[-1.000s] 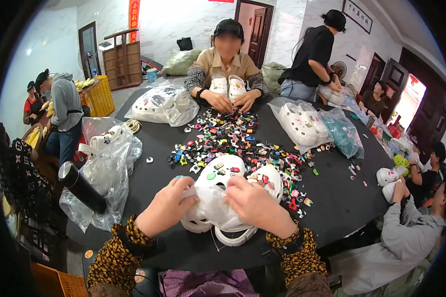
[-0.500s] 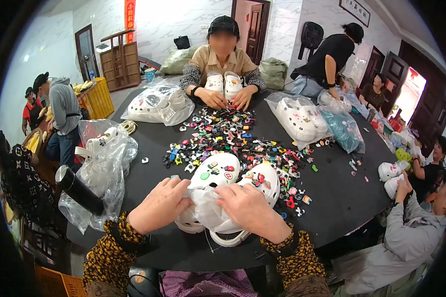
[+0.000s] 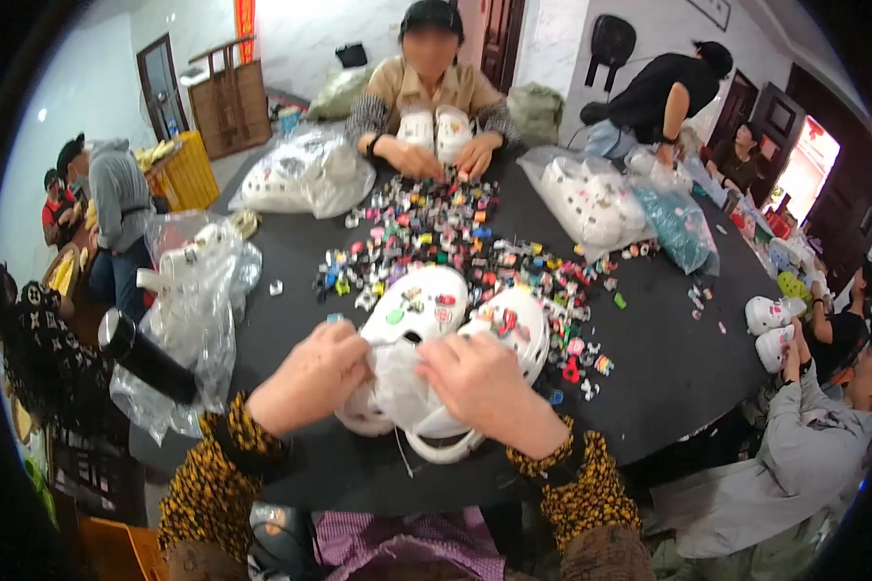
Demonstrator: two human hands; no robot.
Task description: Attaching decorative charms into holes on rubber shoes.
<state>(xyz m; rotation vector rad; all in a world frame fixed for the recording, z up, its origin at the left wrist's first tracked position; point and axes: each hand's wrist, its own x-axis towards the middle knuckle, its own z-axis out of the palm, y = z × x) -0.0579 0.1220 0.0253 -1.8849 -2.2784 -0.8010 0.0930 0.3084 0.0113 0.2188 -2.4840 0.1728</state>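
Note:
A pair of white clogs (image 3: 422,292) with colourful charms on their tops stands in front of me, heel straps toward me. My left hand (image 3: 320,376) pinches one side of a thin, whitish, crumpled plastic sheet (image 3: 397,380) at the left clog's opening. The other side of it is gripped by my right hand (image 3: 482,385), whose fingers are closed above the right clog's opening. Where the lower part of the sheet ends inside the clogs is hidden. Just beyond the toes spreads a heap of small coloured charms (image 3: 434,218).
Bagged clogs lie at the left (image 3: 179,266), far left (image 3: 305,179) and far right (image 3: 591,208) of the black table (image 3: 669,387). A black bottle (image 3: 150,358) rests on the left bag. Across sits a person (image 3: 431,87) handling charms beside white clogs; other people work around.
The whole view has shifted slightly, with the clogs and table edge sitting a little higher. Both my hands keep their hold on the sheet, nearly unmoved.

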